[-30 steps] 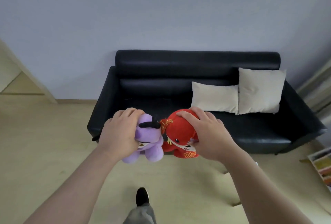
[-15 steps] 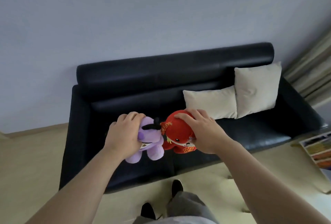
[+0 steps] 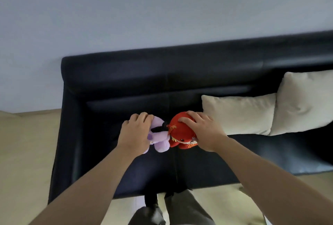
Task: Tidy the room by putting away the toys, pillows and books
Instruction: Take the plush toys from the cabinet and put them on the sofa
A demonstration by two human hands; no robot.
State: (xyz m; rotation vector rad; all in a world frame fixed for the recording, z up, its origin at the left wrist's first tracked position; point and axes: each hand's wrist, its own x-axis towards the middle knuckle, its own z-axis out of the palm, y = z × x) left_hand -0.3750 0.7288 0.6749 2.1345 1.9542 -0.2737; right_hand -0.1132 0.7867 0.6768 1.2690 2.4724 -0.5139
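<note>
A home living room: a black leather sofa [image 3: 180,80] stands against the plain wall [image 3: 144,8], two cream pillows [image 3: 239,113] on its right seat.

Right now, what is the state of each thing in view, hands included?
left hand: gripping purple toy
right hand: gripping red toy
purple toy: held over sofa, against red toy
red toy: held over sofa
small pillow: leaning against sofa
large pillow: leaning against sofa, beside small pillow

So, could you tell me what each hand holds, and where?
Left hand grips the purple plush round its head; right hand grips the red plush over its head.
</note>
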